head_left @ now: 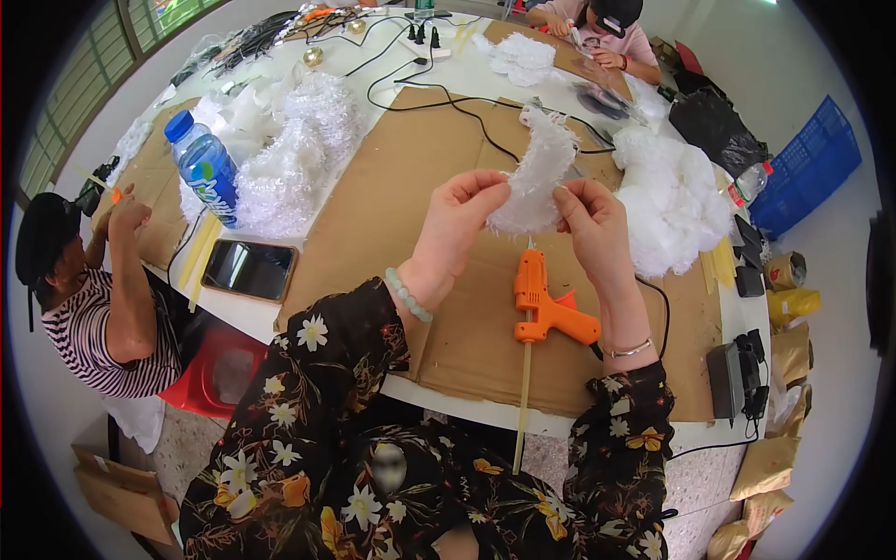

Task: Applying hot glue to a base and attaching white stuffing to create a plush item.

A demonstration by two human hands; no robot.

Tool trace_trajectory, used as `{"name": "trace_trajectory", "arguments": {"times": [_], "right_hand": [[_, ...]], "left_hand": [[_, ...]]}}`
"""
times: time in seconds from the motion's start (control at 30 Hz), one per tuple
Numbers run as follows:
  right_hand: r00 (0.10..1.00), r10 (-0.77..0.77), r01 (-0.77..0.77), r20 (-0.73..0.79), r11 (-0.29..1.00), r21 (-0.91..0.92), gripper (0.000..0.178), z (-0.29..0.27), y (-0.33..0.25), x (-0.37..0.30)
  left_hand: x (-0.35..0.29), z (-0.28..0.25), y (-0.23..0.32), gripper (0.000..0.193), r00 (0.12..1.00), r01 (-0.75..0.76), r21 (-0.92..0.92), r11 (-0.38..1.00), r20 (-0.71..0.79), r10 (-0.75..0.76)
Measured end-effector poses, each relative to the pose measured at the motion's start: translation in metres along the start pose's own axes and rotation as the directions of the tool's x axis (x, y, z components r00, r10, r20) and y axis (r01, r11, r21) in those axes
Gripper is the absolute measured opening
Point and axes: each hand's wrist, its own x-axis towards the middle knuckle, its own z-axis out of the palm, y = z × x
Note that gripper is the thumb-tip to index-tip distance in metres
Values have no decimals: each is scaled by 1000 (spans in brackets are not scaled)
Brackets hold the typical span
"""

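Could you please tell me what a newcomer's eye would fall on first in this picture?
Probably the bright orange glue gun, lying just right of centre on the brown cardboard, its glue stick pointing toward the person. Above it in the picture, a frayed white fabric-like piece is pinched in the left grip and right grip. At the left, a blue-capped bottle stands beside a shaggy white heap.

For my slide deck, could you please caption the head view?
Left hand and right hand hold white fabric over cardboard where an orange glue gun rests.
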Motion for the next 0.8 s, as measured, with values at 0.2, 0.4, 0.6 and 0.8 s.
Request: {"name": "trace_trajectory", "arguments": {"times": [0.2,0.4,0.6,0.8], "right_hand": [[1000,13,-12,16,1000,-6,15,2,1,1],[996,17,-17,89,1000,2,20,2,-4,-1],[997,36,-39,74,999,38,19,-5,9,1],[995,-8,2,102,998,61,18,-7,8,2]], "left_hand": [[4,-6,-9,21,998,-21,127,992,60,13],[0,-4,-3,17,1000,-17,186,982,-17,20],[-5,-2,0,15,996,-80,254,964,63,66],[-3,-6,-2,8,981,-157,251,955,148,122]]}}
